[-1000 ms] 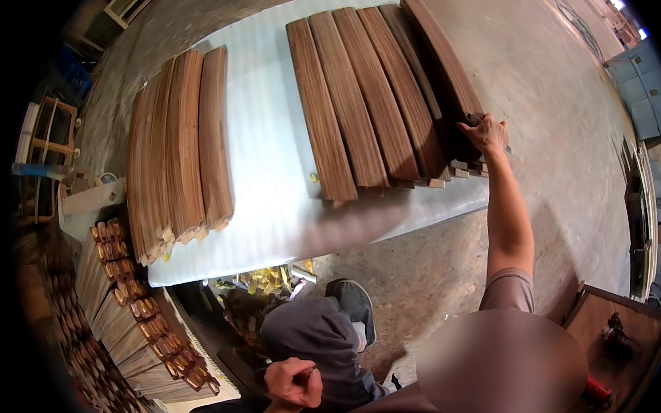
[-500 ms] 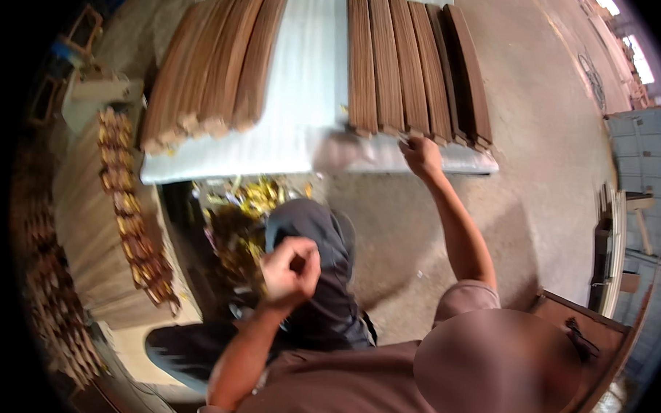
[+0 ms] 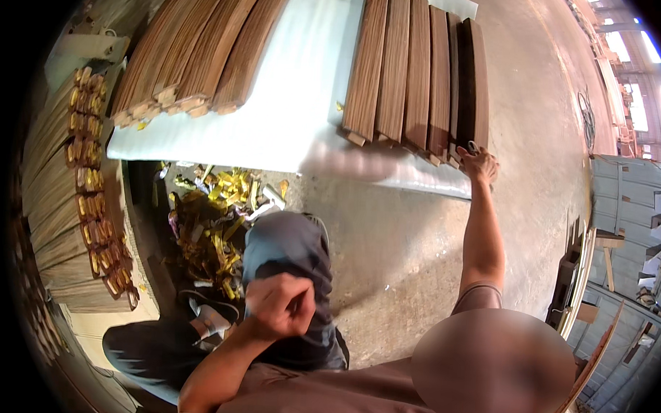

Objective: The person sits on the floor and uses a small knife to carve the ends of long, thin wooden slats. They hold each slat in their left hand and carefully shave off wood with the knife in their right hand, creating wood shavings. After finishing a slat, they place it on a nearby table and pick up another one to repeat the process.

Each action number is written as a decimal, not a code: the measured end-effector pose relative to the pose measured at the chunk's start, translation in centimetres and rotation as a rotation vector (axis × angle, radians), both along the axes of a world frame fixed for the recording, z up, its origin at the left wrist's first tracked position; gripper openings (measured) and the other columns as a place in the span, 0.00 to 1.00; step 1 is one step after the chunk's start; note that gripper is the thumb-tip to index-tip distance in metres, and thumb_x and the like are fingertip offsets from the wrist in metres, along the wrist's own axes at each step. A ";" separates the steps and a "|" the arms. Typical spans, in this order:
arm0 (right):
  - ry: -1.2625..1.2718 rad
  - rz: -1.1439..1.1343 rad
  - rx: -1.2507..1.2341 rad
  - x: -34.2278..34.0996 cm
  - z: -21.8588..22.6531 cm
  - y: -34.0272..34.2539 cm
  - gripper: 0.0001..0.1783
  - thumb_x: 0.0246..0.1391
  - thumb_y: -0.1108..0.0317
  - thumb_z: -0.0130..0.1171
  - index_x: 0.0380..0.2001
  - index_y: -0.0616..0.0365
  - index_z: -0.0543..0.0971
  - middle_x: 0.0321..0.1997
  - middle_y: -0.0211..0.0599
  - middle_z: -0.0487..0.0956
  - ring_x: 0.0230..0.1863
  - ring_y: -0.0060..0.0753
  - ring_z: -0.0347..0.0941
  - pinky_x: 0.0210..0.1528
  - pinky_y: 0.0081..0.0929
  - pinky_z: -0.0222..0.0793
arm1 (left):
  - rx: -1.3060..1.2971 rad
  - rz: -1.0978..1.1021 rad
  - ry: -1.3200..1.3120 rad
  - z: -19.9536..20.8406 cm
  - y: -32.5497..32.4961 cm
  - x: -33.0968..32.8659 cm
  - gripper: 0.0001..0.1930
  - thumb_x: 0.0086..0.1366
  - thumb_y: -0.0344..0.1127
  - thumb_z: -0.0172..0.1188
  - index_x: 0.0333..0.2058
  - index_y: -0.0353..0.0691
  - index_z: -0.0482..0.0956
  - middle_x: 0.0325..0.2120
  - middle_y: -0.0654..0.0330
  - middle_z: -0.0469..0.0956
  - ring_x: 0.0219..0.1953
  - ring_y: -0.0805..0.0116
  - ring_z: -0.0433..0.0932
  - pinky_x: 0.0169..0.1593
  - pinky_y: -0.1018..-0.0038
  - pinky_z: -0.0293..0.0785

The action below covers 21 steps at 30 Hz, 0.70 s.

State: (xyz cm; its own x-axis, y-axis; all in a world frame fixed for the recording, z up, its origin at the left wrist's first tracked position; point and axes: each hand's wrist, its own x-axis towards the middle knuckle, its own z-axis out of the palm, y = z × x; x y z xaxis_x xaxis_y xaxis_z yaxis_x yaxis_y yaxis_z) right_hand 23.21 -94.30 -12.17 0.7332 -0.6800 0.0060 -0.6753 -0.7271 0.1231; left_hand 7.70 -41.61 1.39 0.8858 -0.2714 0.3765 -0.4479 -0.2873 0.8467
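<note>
My right hand (image 3: 479,166) reaches out to the near end of the rightmost dark wooden strip (image 3: 475,80). Its fingers are bent around a small grey ring-shaped thing (image 3: 473,147), partly hidden by them. That strip lies in the right-hand row of brown wooden strips (image 3: 404,71), on a white foam sheet (image 3: 298,81). Over my bent knee, my left hand (image 3: 280,307) is curled closed, with a dark hollow inside its fingers and nothing visible in it.
A second stack of wooden strips (image 3: 198,49) lies on the sheet's left. Crumpled yellow and brown scraps (image 3: 221,210) litter the floor by my knee. At far left stands a wood pile with yellow-taped ends (image 3: 88,176). Grey metal panelling (image 3: 628,217) rises at right.
My right hand has moved right, from the middle of the right-hand row to its outer end. My left hand stays curled over my knee. The view has shifted slightly.
</note>
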 end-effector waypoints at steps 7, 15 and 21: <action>0.101 -0.166 0.139 5.5 -1.9 -5.7 0.46 0.35 0.28 0.70 0.45 0.59 0.82 0.46 0.51 0.84 0.53 0.53 0.79 0.54 0.43 0.74 | 0.152 -0.024 0.067 -1.1 1.1 1.8 0.09 0.54 0.23 0.60 0.34 0.39 0.74 0.17 0.65 0.72 0.14 0.67 0.71 0.19 0.74 0.65; -0.359 -0.155 1.449 -0.4 -2.4 -3.1 0.24 0.58 0.52 0.66 0.35 0.70 0.82 0.21 0.40 0.81 0.18 0.35 0.77 0.19 0.33 0.72 | 0.130 -0.129 0.002 -1.2 -0.1 1.6 0.14 0.51 0.23 0.61 0.38 0.41 0.73 0.20 0.65 0.73 0.14 0.70 0.69 0.19 0.76 0.64; -0.659 -0.270 1.551 -10.2 -5.9 4.2 0.21 0.58 0.51 0.66 0.37 0.61 0.82 0.34 0.28 0.80 0.33 0.21 0.74 0.36 0.22 0.70 | 0.114 -0.138 -0.041 -0.8 0.3 0.9 0.12 0.52 0.21 0.60 0.37 0.37 0.73 0.21 0.62 0.74 0.15 0.68 0.71 0.19 0.76 0.66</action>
State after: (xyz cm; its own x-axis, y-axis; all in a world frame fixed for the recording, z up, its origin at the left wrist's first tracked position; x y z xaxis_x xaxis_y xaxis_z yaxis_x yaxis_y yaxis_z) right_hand 12.98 -90.09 -18.11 0.7492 -0.4355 -0.4991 -0.4332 0.2478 -0.8665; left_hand 8.61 -41.33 0.61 0.8215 -0.4325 0.3715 -0.5233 -0.3133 0.7925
